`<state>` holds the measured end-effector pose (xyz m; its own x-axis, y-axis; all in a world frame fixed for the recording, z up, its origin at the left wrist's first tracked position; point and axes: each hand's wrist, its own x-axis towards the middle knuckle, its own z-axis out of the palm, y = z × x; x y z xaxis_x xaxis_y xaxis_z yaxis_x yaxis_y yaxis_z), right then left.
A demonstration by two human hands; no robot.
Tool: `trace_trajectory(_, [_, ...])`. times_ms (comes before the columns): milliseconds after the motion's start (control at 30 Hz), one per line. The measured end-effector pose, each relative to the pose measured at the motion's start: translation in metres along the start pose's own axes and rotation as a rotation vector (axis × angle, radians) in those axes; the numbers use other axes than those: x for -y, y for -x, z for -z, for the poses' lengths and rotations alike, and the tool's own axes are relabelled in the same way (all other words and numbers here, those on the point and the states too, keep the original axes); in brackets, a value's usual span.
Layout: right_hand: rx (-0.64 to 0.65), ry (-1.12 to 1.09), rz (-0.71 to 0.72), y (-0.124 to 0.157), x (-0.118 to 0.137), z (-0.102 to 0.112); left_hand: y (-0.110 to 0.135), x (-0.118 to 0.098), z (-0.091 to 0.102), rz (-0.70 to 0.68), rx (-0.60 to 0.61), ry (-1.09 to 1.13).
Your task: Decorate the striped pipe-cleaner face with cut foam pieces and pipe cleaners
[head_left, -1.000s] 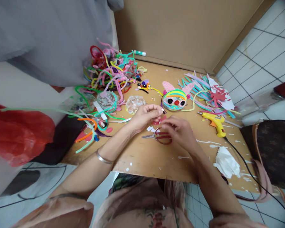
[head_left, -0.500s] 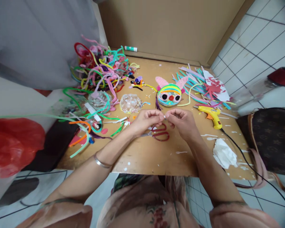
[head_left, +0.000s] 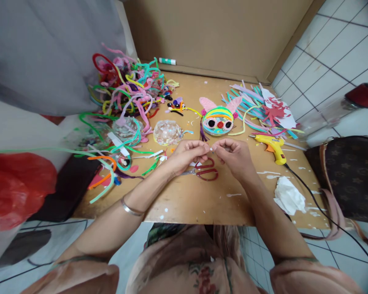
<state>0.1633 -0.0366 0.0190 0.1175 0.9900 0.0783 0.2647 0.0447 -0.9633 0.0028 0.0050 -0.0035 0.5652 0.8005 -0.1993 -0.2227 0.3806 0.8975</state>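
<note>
My left hand (head_left: 187, 154) and my right hand (head_left: 234, 157) meet above the wooden board (head_left: 202, 196), fingertips pinched together on a tiny white scrap (head_left: 211, 149). Red-handled scissors (head_left: 204, 171) lie on the board just under my hands. Beyond my fingers sits a round face (head_left: 218, 120) wound from coloured pipe cleaners, with pink ears, two black eyes and a red nose.
A tangle of pipe cleaners (head_left: 129, 92) fills the far left. Cut strips and red paper shapes (head_left: 270, 112) lie at the far right, with a yellow glue gun (head_left: 271, 147) and its cord. A crumpled tissue (head_left: 290, 198), a clear dish (head_left: 167, 132), a brown bag (head_left: 346, 179) and a glue stick (head_left: 167, 61) surround them.
My right hand rose from the scissors to meet my left; both now pinch the white scrap. The view shifted slightly, and since half a second ago little has moved.
</note>
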Motion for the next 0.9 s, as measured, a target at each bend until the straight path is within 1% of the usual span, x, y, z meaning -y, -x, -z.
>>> trace_trajectory(167, [0.037,0.069,0.029,0.001,0.0,0.001,0.001,0.001,-0.001,-0.07,-0.004,-0.096])
trace_trajectory(267, [0.024,0.115,0.054,0.002,0.001,0.001,0.001,0.001,-0.002,-0.118,-0.012,-0.153])
trace_trajectory(433, [-0.016,0.01,0.059,0.002,0.0,0.0,-0.002,0.003,-0.002,-0.193,-0.088,-0.124])
trace_trajectory(500, [-0.028,-0.031,0.034,0.001,0.0,0.0,-0.003,0.004,-0.002,-0.229,-0.125,-0.097])
trace_trajectory(600, [-0.008,-0.076,-0.028,0.001,-0.002,-0.003,-0.003,0.004,-0.002,-0.252,-0.164,-0.09])
trace_trajectory(733, [-0.035,-0.121,-0.042,0.002,-0.005,-0.008,-0.004,0.007,-0.004,-0.286,-0.209,-0.122])
trace_trajectory(900, [-0.074,-0.116,-0.019,0.001,-0.007,-0.009,-0.005,0.011,-0.007,-0.38,-0.248,-0.204])
